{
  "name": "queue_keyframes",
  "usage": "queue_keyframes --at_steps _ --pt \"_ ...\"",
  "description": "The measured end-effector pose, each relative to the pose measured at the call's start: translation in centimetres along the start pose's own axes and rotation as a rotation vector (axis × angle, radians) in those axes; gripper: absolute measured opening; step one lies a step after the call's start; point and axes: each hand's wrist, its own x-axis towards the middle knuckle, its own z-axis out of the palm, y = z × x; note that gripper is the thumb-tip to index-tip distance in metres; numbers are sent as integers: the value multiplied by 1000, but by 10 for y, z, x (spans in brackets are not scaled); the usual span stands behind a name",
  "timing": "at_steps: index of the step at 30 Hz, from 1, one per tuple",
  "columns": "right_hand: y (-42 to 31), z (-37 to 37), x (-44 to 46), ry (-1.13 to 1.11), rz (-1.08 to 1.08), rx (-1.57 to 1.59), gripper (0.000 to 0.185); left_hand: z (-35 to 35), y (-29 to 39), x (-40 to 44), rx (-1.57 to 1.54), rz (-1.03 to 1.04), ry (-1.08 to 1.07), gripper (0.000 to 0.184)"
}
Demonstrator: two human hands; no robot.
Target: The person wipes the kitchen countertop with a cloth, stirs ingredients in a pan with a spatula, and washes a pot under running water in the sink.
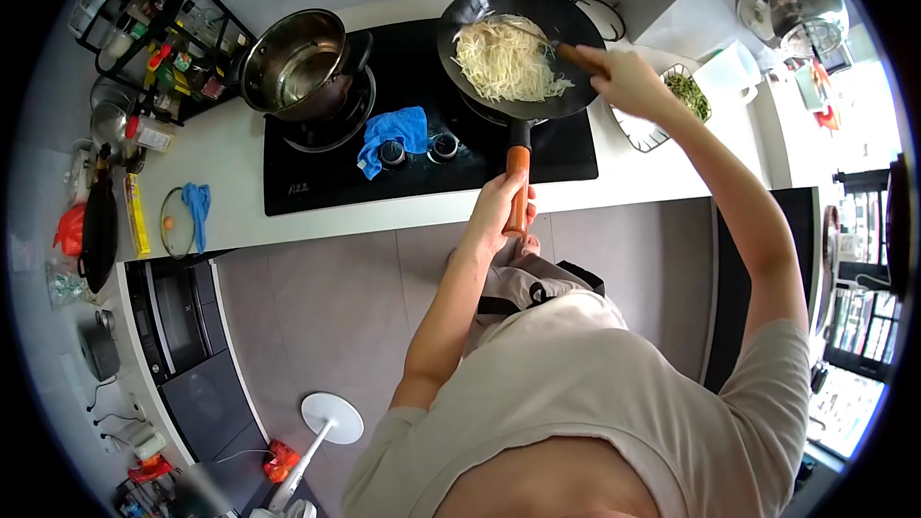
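Observation:
A dark wok (576, 29) sits over the right burner of the black stove (288, 168), holding a heap of pale shredded vegetable (508, 58), perhaps potato. My left hand (501, 206) is wrapped around the wok's orange-brown handle (519, 155). Over the wok's right rim, my right hand (633, 84) grips the wooden handle of a spatula (576, 58). The spatula's metal end reaches into the shreds, and its tip is partly hidden among them.
A steel pot (297, 67) stands at the left burner. A blue cloth (395, 134) lies by the stove knobs (443, 147). Right of the stove is a basket (645, 134) with chopped greens (688, 94), near a white jug (734, 72). A spice rack (192, 48) stands at left.

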Motion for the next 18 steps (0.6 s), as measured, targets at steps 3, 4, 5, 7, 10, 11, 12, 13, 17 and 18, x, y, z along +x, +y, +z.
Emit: queue_keyframes --at_steps 3,4,5,7,10,11,12,13,17,18 --pt "-16 -9 -45 -108 -71 -301 50 0 0 0 -12 -9 -1 32" --pt "-22 -16 -62 -150 -20 -375 53 0 1 1 -12 -5 -5 33" --pt "-22 -21 -78 -193 29 -449 56 0 0 0 -14 0 -7 33" --pt "3 -2 -92 -103 55 -310 61 0 0 0 -22 11 -2 33" --pt "14 33 -77 -39 193 -202 64 0 0 1 5 -8 18 34" --pt "18 49 -71 11 197 -139 59 0 0 1 -11 -12 16 34" --pt "16 50 -76 1 198 -123 58 2 -1 -1 -8 -27 34 34" --pt "9 46 -81 -1 194 -108 58 3 2 -1 -2 -34 50 34" --pt "-5 -37 -137 -68 227 -184 55 4 2 -2 4 -7 23 33" --pt "-13 -59 -148 -97 239 -257 55 6 3 -3 -1 -8 33 32"
